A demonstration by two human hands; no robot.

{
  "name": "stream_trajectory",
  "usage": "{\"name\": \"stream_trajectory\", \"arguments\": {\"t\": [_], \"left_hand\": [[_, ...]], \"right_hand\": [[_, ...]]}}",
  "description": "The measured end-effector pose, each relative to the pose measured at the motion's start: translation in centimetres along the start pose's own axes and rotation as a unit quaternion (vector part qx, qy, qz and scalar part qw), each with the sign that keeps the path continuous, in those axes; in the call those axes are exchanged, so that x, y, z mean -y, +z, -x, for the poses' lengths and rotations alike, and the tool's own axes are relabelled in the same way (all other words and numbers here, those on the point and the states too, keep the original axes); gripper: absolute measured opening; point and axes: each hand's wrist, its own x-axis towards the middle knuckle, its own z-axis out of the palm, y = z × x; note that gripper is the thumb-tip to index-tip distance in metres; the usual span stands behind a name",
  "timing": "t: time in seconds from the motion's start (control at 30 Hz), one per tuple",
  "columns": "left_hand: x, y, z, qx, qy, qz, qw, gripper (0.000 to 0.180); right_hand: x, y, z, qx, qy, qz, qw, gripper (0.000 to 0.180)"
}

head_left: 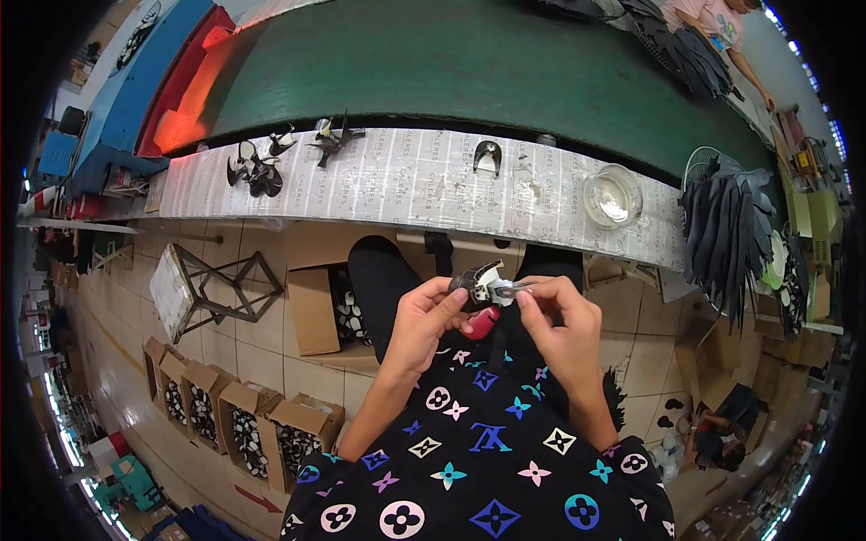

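Over my lap, my left hand (428,317) and my right hand (552,309) meet on a small black-and-white shoe ornament piece (480,281). The left fingers pinch its black end and the right fingers grip the white and metal end. A red-handled tool (482,322) sits just under the piece, between both hands; I cannot tell which hand holds it. My dark patterned shirt (478,460) fills the lower middle.
A paper-covered bench ledge (406,185) runs in front with black ornament pieces (255,168), one piece (487,157) and a glass dish (612,196). Behind it lies a green conveyor belt (469,63). Cardboard boxes (244,415) of parts stand on the floor at left. Black strips (731,225) hang at right. Another person (717,22) works far right.
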Motion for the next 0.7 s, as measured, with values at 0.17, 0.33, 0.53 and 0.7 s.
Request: {"name": "stream_trajectory", "arguments": {"t": [0.17, 0.33, 0.53, 0.7], "left_hand": [[0.1, 0.3, -0.1, 0.002, -0.012, -0.016, 1.0, 0.02], [0.2, 0.1, -0.1, -0.011, -0.019, 0.007, 1.0, 0.019], [0.5, -0.2, -0.3, -0.019, -0.027, 0.021, 0.999, 0.019], [0.2, 0.1, -0.4, -0.02, -0.043, 0.02, 0.999, 0.02]], "right_hand": [[-0.1, 1.0, 0.0, -0.007, -0.042, 0.012, 0.999, 0.008], [-0.3, 0.6, 0.0, -0.005, -0.065, 0.053, 0.996, 0.008], [-1.3, 0.4, -0.1, -0.056, -0.086, 0.09, 0.991, 0.013], [-0.5, 0.0, -0.1, -0.042, -0.076, 0.084, 0.993, 0.014]]}}
